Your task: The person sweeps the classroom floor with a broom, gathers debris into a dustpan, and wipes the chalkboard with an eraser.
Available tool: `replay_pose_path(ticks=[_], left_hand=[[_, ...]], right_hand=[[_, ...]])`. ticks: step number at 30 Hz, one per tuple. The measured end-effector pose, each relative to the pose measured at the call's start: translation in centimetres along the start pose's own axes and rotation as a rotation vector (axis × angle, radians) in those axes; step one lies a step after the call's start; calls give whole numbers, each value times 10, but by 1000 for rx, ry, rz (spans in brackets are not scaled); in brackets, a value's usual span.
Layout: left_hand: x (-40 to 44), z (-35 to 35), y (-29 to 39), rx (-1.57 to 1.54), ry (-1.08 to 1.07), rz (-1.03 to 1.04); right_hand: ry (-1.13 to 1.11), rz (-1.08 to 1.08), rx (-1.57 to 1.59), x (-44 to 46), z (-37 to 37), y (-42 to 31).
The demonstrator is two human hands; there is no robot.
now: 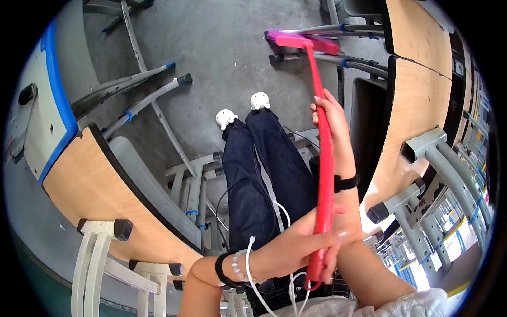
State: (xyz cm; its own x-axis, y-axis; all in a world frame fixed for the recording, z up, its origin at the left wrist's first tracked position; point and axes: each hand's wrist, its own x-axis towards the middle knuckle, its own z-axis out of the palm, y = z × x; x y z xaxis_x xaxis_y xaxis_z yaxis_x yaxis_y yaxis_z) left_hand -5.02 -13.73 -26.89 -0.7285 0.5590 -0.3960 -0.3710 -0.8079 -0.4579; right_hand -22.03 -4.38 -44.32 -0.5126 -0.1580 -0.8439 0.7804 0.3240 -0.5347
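A broom with a red handle (324, 153) and a pink-purple head (296, 41) slants away from my body. Its head is up by the desk legs, beyond my feet. Around the middle of the handle, my right hand (335, 116) is closed, a black band on its wrist. My left hand (311, 240) grips the handle near its top end, close to my lap. That wrist wears a bead bracelet (240, 264) and a black band. Part of the left fingers is hidden behind the handle.
Wooden desktops (95, 190) with upturned stools stand at left, and more desks (417, 111) at right. Metal legs (145, 100) reach into the grey floor (222, 47) of the aisle. White cables (253, 274) hang across my lap.
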Motion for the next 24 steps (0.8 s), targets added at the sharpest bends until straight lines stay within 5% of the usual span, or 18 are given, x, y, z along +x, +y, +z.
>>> replay_pose_path(ticks=[6, 15, 20, 24], left_hand=[[-17, -48, 28, -146, -20, -26], [73, -158, 115, -804, -655, -141], [93, -137, 126, -858, -445, 57], [27, -130, 92, -908, -360, 214]], right_hand=[[239, -225, 32, 6, 10, 15], [475, -286, -136, 152, 12, 28], [377, -26, -345, 220, 2, 33], [349, -107, -297, 141, 49, 64]])
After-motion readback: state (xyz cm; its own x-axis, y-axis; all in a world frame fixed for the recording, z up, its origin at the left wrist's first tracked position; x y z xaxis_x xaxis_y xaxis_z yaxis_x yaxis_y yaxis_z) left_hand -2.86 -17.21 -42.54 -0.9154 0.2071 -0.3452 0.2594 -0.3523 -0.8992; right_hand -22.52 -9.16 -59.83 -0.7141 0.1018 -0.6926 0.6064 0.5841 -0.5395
